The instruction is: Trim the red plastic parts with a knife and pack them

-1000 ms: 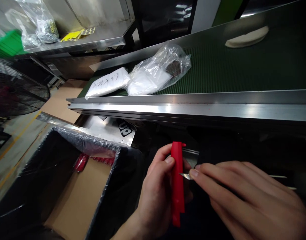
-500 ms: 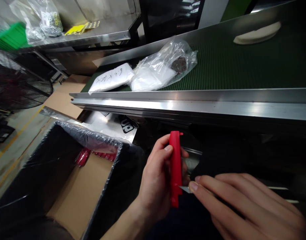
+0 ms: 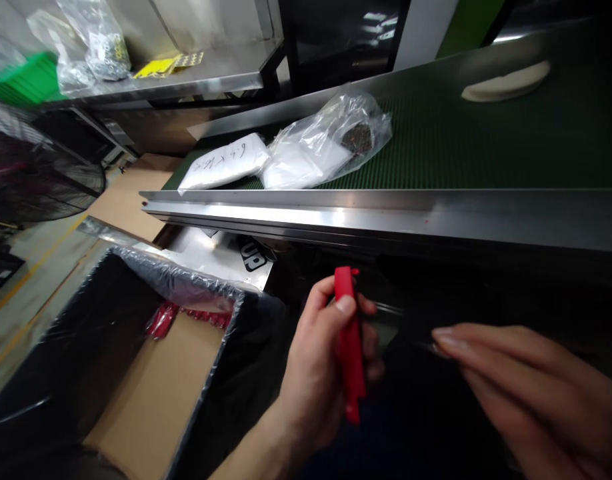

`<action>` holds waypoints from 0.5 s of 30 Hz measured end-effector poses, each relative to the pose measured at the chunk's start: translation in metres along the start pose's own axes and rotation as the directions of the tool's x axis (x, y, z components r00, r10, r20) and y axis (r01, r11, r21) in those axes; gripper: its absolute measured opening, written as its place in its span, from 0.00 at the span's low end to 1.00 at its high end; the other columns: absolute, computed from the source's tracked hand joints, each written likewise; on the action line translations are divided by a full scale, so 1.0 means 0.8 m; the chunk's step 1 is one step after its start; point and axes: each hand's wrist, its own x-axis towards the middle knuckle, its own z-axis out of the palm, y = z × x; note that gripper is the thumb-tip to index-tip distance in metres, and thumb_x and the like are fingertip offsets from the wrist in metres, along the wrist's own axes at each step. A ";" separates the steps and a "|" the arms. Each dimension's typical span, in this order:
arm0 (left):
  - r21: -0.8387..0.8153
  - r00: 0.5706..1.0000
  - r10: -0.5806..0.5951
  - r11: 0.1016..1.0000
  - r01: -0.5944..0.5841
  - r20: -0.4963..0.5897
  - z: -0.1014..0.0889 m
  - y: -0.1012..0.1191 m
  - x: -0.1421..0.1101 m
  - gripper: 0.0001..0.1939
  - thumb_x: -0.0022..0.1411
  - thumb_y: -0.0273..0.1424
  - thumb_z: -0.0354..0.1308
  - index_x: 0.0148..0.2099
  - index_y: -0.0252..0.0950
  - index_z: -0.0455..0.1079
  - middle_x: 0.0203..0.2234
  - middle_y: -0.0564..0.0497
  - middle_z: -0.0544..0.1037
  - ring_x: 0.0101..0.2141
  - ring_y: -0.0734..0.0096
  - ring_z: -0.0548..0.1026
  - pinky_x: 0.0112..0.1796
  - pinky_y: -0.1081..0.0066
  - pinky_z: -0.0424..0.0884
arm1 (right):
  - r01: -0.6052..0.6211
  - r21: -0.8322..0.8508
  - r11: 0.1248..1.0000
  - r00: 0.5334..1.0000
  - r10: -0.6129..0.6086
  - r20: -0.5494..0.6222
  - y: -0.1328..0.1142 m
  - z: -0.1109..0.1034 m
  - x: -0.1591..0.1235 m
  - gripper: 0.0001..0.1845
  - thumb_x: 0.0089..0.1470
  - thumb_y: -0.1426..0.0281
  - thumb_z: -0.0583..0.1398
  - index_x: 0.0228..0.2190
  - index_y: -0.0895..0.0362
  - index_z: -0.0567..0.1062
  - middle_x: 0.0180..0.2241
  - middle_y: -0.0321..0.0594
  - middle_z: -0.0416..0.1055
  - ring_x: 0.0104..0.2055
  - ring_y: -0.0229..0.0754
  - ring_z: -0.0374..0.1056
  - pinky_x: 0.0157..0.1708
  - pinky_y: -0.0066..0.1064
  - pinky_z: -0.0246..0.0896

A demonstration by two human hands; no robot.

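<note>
A long, narrow red plastic part (image 3: 353,353) stands nearly upright in my left hand (image 3: 316,353), the thumb laid over its upper half and the fingers wrapped behind. Small notches show at its lower end and a thin nub at its top. Off to the right, my right hand (image 3: 526,380) pinches a small blade (image 3: 433,348) between thumb and fingertips; it is blurred, and its tip points left toward the red part without touching it.
Beyond my hands runs a green conveyor belt (image 3: 436,147) with a metal rail (image 3: 311,210). On it lie a white packet (image 3: 226,162), a clear plastic bag (image 3: 331,140) and a pale curved piece (image 3: 506,83). A lined box (image 3: 206,393) holding red wrapped pieces (image 3: 161,320) stands left.
My right hand has drawn the blade away from the red part, to the right and slightly up. The red part has tilted a little in my left hand.
</note>
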 end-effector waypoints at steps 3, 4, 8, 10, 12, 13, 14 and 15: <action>0.137 0.999 0.002 0.991 -0.007 0.039 -0.004 -0.010 -0.008 0.11 0.61 0.33 0.61 0.43 0.39 0.63 0.33 0.54 0.70 0.22 0.82 0.66 0.23 0.79 0.64 | 0.067 -0.059 0.996 0.998 -0.068 -0.010 0.006 -0.006 0.020 0.26 0.55 0.83 0.58 0.54 0.56 0.71 0.49 0.43 0.70 0.49 0.44 0.69 0.44 0.35 0.67; 0.179 0.998 0.007 0.984 -0.017 0.055 -0.005 -0.013 -0.010 0.11 0.60 0.33 0.62 0.42 0.38 0.63 0.31 0.55 0.71 0.21 0.83 0.66 0.22 0.79 0.63 | 0.073 -0.087 0.994 0.997 -0.073 -0.003 0.005 -0.007 0.027 0.25 0.55 0.83 0.58 0.54 0.58 0.72 0.48 0.45 0.70 0.49 0.45 0.68 0.43 0.36 0.66; 0.229 0.995 0.030 0.972 -0.052 0.097 -0.005 -0.020 -0.014 0.13 0.60 0.34 0.63 0.42 0.37 0.64 0.29 0.54 0.71 0.20 0.83 0.66 0.20 0.80 0.63 | 0.027 -0.133 0.991 1.000 -0.025 0.016 -0.005 -0.008 0.039 0.20 0.58 0.82 0.56 0.51 0.59 0.73 0.46 0.45 0.71 0.49 0.43 0.66 0.44 0.36 0.62; 0.234 0.996 0.037 0.971 -0.055 0.082 -0.003 -0.021 -0.015 0.13 0.60 0.34 0.63 0.43 0.37 0.64 0.29 0.54 0.71 0.20 0.83 0.66 0.21 0.80 0.64 | 0.021 -0.114 0.993 0.999 -0.018 0.028 -0.007 -0.007 0.039 0.20 0.59 0.82 0.55 0.50 0.59 0.73 0.46 0.45 0.71 0.49 0.42 0.66 0.45 0.35 0.61; 0.238 0.997 0.041 0.970 -0.055 0.063 0.000 -0.020 -0.016 0.13 0.59 0.35 0.63 0.43 0.37 0.65 0.29 0.54 0.71 0.20 0.82 0.67 0.21 0.80 0.64 | 0.034 -0.115 0.993 0.999 -0.030 0.030 -0.007 -0.006 0.036 0.20 0.59 0.83 0.56 0.51 0.59 0.74 0.46 0.44 0.71 0.49 0.41 0.66 0.46 0.35 0.60; 0.244 0.998 0.039 0.969 -0.051 0.053 0.002 -0.019 -0.017 0.13 0.59 0.35 0.63 0.43 0.37 0.65 0.29 0.54 0.72 0.20 0.82 0.67 0.21 0.79 0.64 | 0.041 -0.120 0.992 0.999 -0.037 0.031 -0.006 -0.006 0.035 0.20 0.58 0.83 0.56 0.51 0.59 0.73 0.46 0.44 0.71 0.49 0.41 0.66 0.47 0.35 0.60; 0.250 0.998 0.037 0.967 -0.047 0.044 0.004 -0.018 -0.018 0.13 0.59 0.35 0.63 0.43 0.38 0.65 0.30 0.54 0.72 0.20 0.82 0.67 0.21 0.79 0.64 | 0.043 -0.128 0.991 0.999 -0.039 0.032 -0.005 -0.005 0.033 0.20 0.59 0.82 0.56 0.51 0.59 0.73 0.46 0.44 0.71 0.49 0.42 0.66 0.47 0.35 0.60; 0.258 0.999 0.035 0.965 -0.044 0.036 0.007 -0.017 -0.019 0.13 0.60 0.35 0.63 0.43 0.38 0.65 0.30 0.54 0.72 0.20 0.82 0.67 0.22 0.79 0.64 | 0.045 -0.136 0.990 0.999 -0.042 0.030 -0.004 -0.005 0.032 0.21 0.58 0.83 0.56 0.51 0.59 0.73 0.46 0.44 0.71 0.49 0.42 0.66 0.47 0.36 0.60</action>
